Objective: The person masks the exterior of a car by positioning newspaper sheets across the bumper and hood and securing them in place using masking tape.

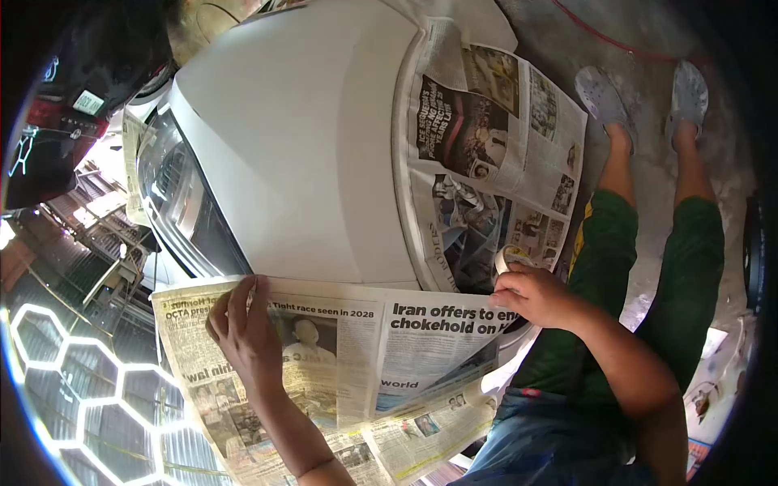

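Observation:
A newspaper sheet (356, 356) hangs along the lower edge of a smooth white car panel (300, 154). At the sheet's upper left edge, my left hand (247, 332) has its fingers bent and pressed together over the paper, against the panel. A roll of tape (513, 257), pale and ring-shaped, shows at the fingers of my right hand (535, 296). This hand is closed around it beside the sheet's upper right corner; the fingers partly hide the roll. More newspaper (494, 162) covers the car along the panel's right side.
Dark car glass (194, 194) borders the panel on the left. My legs in green shorts (575, 300) and grey clogs (604, 97) are at the right, on a concrete floor (648, 178). A red hose (604, 36) lies at the top. Bright hexagonal lights (117, 405) appear lower left.

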Motion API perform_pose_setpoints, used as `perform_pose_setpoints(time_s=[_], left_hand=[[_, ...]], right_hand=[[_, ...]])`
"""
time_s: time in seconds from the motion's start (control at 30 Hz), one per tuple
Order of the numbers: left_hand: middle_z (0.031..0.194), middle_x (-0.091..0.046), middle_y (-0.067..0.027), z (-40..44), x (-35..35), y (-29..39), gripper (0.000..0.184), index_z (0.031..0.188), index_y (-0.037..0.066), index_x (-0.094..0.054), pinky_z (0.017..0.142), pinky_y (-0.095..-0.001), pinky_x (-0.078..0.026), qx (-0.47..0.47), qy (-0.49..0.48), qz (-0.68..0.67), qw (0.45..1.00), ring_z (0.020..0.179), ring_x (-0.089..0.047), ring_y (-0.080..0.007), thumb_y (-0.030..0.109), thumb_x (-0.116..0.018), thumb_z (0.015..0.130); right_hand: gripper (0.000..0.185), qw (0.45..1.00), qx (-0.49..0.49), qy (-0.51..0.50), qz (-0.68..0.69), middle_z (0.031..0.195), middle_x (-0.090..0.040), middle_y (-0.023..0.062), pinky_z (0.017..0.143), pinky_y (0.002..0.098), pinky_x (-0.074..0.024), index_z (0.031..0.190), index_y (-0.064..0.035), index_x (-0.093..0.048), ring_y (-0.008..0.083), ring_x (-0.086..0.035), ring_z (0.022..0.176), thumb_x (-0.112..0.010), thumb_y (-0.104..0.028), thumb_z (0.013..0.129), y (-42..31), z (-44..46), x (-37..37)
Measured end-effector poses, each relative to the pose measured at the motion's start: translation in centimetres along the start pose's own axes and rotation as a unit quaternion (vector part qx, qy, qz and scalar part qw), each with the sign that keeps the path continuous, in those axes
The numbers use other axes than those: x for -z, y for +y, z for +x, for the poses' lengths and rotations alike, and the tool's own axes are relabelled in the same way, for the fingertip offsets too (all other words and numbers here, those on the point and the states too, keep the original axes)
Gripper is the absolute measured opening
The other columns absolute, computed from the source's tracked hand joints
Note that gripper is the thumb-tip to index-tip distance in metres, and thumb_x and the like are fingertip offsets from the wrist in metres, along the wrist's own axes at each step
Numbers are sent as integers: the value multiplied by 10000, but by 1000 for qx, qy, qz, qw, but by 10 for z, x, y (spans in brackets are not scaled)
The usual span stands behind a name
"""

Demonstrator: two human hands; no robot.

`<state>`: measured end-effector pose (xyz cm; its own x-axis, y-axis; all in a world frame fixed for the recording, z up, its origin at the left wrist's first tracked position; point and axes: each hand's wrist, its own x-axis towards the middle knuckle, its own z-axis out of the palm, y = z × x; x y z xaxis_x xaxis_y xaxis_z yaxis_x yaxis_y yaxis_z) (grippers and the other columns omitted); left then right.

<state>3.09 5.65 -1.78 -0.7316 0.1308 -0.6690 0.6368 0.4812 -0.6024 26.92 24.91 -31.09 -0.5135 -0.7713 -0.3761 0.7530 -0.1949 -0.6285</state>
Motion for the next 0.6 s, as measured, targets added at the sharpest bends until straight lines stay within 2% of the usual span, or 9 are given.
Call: perform_pose_setpoints(time_s=[0.07,0.27,0.37,0.6], left_hand=[[1332,-632,-3,-6,-2,3,534,1273,178,-723,1072,-456,-402,15,-6,-8,1000,1237,-533,-273,-44,-681,790],[1345,-599,-45,-5,3,0,542,1306,195,-697,1093,-473,-378,-15,-31,3,999,1283,-519,-286,-40,-620,822],[1343,-584,-75,-5,5,4,566,1327,206,-679,1094,-481,-377,-27,-29,8,999,1284,-518,-298,-49,-588,830],[1366,-558,-95,-9,4,15,493,1326,155,-667,1060,-481,-414,-57,-40,-20,997,1302,-505,-313,5,-590,863]], right_hand=[[255,1000,3,3,-5,941,-635,132,760,430,-507,977,-70,-693,339,-667,861,-682,-324,960,-1,1,0],[255,1000,5,1,-13,960,-644,131,772,444,-512,994,-71,-690,344,-672,879,-658,-322,970,1,4,-4],[233,1000,-4,9,-4,943,-633,139,760,430,-501,966,-60,-687,339,-655,880,-690,-292,951,3,6,-6],[232,1000,-8,15,-23,953,-640,127,752,431,-508,976,-70,-688,333,-665,860,-685,-301,954,2,10,-9]])
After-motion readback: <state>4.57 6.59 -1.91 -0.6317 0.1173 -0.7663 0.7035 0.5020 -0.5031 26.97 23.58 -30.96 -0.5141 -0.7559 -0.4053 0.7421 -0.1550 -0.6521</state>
